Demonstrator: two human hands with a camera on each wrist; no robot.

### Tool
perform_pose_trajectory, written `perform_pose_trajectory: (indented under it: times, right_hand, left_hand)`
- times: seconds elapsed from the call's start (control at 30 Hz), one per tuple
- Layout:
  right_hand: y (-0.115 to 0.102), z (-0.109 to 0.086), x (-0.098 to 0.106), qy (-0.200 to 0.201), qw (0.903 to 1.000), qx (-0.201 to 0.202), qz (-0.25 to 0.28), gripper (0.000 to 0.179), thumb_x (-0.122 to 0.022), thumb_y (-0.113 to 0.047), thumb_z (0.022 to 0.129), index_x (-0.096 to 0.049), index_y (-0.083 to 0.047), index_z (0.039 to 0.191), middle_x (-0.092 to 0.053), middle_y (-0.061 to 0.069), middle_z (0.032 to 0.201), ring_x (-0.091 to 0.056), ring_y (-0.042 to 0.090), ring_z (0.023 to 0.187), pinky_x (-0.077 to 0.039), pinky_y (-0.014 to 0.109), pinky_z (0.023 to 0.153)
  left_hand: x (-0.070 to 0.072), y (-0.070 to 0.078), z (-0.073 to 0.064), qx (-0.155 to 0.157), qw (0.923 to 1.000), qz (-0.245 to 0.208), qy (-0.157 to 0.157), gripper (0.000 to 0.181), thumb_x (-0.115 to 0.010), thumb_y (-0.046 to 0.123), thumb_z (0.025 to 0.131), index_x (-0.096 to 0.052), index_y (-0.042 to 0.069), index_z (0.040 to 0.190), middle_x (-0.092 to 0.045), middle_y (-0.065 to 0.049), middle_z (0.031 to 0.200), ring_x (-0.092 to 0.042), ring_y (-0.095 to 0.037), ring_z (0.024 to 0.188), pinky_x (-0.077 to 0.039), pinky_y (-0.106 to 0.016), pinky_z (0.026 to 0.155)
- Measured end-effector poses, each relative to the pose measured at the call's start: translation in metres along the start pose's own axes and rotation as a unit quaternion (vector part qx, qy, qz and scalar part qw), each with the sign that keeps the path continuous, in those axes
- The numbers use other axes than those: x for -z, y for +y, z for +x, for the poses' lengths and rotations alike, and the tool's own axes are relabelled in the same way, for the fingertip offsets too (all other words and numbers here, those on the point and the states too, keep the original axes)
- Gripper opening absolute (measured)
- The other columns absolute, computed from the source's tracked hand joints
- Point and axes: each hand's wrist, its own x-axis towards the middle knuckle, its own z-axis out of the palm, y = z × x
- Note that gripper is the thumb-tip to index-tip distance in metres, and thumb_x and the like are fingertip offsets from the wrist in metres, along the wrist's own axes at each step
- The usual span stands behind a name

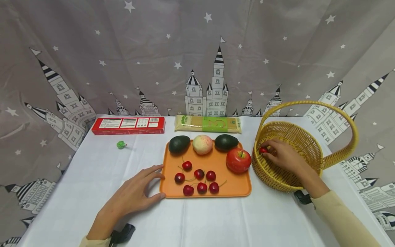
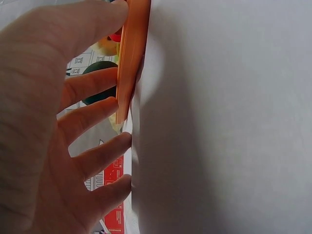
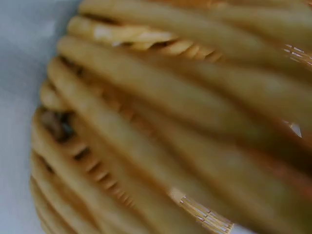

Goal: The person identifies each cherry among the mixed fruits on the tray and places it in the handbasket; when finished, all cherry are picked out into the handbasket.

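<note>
My left hand [image 1: 135, 192] touches the left edge of the orange tray [image 1: 228, 187] with spread fingers; thumb and fingertips meet its rim [image 2: 127, 83] in the left wrist view. Inside the wicker basket [image 1: 308, 137], my right hand [image 1: 282, 154] pinches a red cherry [image 1: 263, 150] between thumb and fingers. Woven strands of the basket [image 3: 161, 107] fill the right wrist view and hide that hand. On the tray lie several dark red cherries [image 1: 199, 174] with stems, a red apple [image 1: 238, 160], a peach [image 1: 202, 144] and two avocados, one at the back left [image 1: 179, 144], one further right [image 1: 226, 142].
A red box [image 1: 128, 126] lies at the back left, with a small green item [image 1: 121, 144] in front of it. Behind the tray lies a pack of noodles [image 1: 207, 124]. The basket's tall handle [image 1: 351, 137] arches above its right side.
</note>
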Motion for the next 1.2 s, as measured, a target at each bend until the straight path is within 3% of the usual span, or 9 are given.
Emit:
perform_pose_trajectory:
  times: [0.33,0.67,0.9,1.2]
  right_hand:
    - [-0.001,-0.001,0.006,0.004,0.9999,-0.003,-0.009,0.031,-0.079,-0.011,0.098,-0.073,-0.004,0.127,-0.072,0.018,0.119,-0.075,0.034,0.099,-0.062,0.055,0.086]
    - [-0.010,-0.011,0.011,0.042,0.9984,-0.011,-0.036,0.036,-0.081,-0.018,0.098,-0.072,-0.009,0.131,-0.071,0.017,0.121,-0.075,0.037,0.103,-0.063,0.057,0.083]
    - [-0.027,-0.020,0.018,0.062,0.9970,-0.017,-0.044,0.036,-0.081,-0.021,0.098,-0.073,-0.012,0.131,-0.071,0.014,0.120,-0.074,0.035,0.100,-0.063,0.054,0.077]
    - [-0.055,-0.028,0.021,0.080,0.9965,0.003,-0.022,0.038,-0.084,-0.024,0.096,-0.072,-0.015,0.131,-0.071,0.011,0.125,-0.071,0.035,0.110,-0.062,0.059,0.090]
  left_hand:
    - [0.001,0.000,0.000,-0.001,1.0000,-0.008,0.002,0.056,-0.088,0.056,0.085,-0.073,0.026,0.130,-0.055,-0.002,0.161,-0.052,-0.034,0.148,-0.051,-0.063,0.113]
    - [0.001,0.001,0.000,0.008,0.9999,-0.006,-0.007,0.055,-0.087,0.056,0.085,-0.072,0.027,0.130,-0.055,-0.002,0.162,-0.051,-0.035,0.149,-0.050,-0.065,0.113]
    - [0.002,0.000,0.000,0.010,0.9999,-0.002,-0.012,0.057,-0.087,0.057,0.085,-0.072,0.027,0.130,-0.054,-0.003,0.162,-0.051,-0.035,0.149,-0.050,-0.065,0.112]
    - [0.001,0.000,-0.001,0.013,0.9999,0.000,-0.011,0.056,-0.087,0.058,0.084,-0.072,0.027,0.130,-0.055,-0.003,0.162,-0.051,-0.035,0.149,-0.051,-0.065,0.111]
